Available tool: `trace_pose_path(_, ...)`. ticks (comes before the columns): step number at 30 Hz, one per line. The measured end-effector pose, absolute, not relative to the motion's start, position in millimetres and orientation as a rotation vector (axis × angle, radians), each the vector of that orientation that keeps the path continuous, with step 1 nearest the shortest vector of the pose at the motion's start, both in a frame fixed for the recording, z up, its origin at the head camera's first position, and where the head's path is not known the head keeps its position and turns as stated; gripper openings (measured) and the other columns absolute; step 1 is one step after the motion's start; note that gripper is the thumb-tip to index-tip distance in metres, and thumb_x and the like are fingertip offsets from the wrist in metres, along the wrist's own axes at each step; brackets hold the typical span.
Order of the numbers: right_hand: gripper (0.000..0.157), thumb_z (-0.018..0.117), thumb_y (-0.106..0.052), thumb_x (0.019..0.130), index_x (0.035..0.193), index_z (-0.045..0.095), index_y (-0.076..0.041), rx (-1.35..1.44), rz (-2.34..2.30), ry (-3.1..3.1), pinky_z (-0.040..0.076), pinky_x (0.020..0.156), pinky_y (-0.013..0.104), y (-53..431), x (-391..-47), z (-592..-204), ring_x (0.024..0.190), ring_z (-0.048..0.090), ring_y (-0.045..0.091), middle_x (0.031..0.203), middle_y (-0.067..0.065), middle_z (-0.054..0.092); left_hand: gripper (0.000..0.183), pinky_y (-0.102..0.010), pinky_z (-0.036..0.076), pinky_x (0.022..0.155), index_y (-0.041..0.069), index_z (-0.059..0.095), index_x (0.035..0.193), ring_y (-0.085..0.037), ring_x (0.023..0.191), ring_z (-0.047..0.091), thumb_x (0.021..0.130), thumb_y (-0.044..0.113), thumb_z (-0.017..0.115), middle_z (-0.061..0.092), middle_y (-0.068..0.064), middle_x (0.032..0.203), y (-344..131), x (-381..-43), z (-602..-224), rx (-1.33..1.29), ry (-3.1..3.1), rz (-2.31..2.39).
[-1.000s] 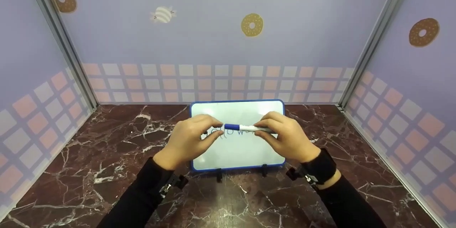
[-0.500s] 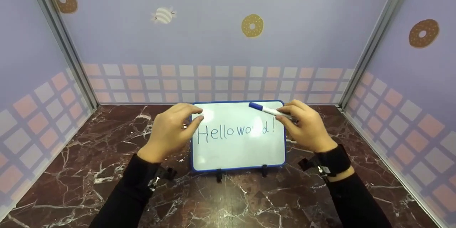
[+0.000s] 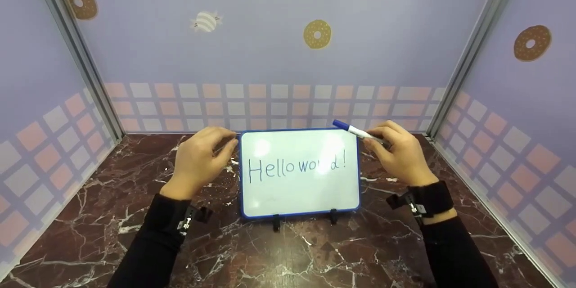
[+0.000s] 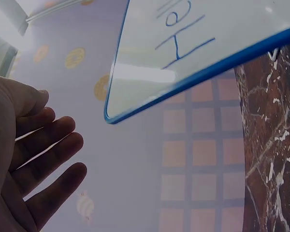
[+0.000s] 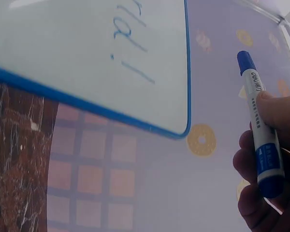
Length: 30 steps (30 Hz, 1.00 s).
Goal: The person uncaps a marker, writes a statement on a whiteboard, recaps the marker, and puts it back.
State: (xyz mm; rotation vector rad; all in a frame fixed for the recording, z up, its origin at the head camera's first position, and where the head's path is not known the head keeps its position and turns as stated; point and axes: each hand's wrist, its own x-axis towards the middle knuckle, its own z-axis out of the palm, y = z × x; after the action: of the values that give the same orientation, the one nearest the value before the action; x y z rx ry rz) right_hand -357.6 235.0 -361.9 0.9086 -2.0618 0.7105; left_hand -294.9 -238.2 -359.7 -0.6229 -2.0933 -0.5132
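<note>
My right hand (image 3: 400, 155) pinches a white whiteboard marker (image 3: 359, 132) with its blue cap on, just past the board's upper right corner. In the right wrist view the marker (image 5: 257, 106) lies between thumb and curled fingers. A small whiteboard (image 3: 299, 193) with a blue frame leans upright in the middle and bears blue handwriting, "Hello wo…d!", partly lost in glare. My left hand (image 3: 198, 157) is near the board's upper left edge, its fingers loosely bent. The left wrist view shows nothing in that hand (image 4: 34, 150), and a gap between it and the board.
Two black stand feet (image 3: 276, 222) hold the board's lower edge. Beneath lies a dark red marbled tabletop (image 3: 216, 256). Lilac walls (image 3: 261, 54) with doughnut pictures and pink and white squares close off the back and both sides.
Both hands have moved apart from in front of the board, left hand leftward and right hand rightward and up with the marker. The writing is now uncovered, and the marker tilts.
</note>
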Motion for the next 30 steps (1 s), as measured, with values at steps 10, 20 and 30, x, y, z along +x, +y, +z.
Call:
trace_pose_path(10, 0.015, 0.083, -0.016, 0.104, 0.116, 0.082, -0.006, 0.684, 0.746, -2.228, 0.036, 0.061, 0.021, 259, -370, -367, 0.07, 0.05, 0.013, 0.096, 0.001, 0.067, 0.016, -0.049, 0.066, 0.079, 0.006, 0.08, 0.114, -0.033, 0.101, 0.078, 0.102, 0.016, 0.081, 0.082, -0.01, 0.112, -251, -301, -367, -0.539, -2.188, -0.518)
trace_pose_path(20, 0.02, 0.081, -0.023, 0.106, 0.113, 0.082, -0.004, 0.553, 0.725, -2.403, 0.045, 0.076, 0.04, 282, -385, -378, 0.081, 0.059, 0.025, 0.095, 0.008, 0.071, 0.019, -0.055, 0.064, 0.078, 0.008, 0.081, 0.118, -0.035, 0.104, 0.077, 0.104, 0.021, 0.079, 0.082, -0.01, 0.118, -260, -305, -375, -0.398, -2.312, -0.528)
trace_pose_path(30, 0.03, 0.075, -0.027, 0.11, 0.121, 0.079, 0.001, 0.436, 0.751, -2.616, 0.056, 0.086, 0.057, 307, -395, -395, 0.096, 0.07, 0.038, 0.112, 0.02, 0.075, 0.024, -0.06, 0.062, 0.085, 0.007, 0.079, 0.123, -0.039, 0.11, 0.074, 0.107, 0.024, 0.075, 0.079, -0.014, 0.123, -276, -316, -390, -0.298, -2.449, -0.528)
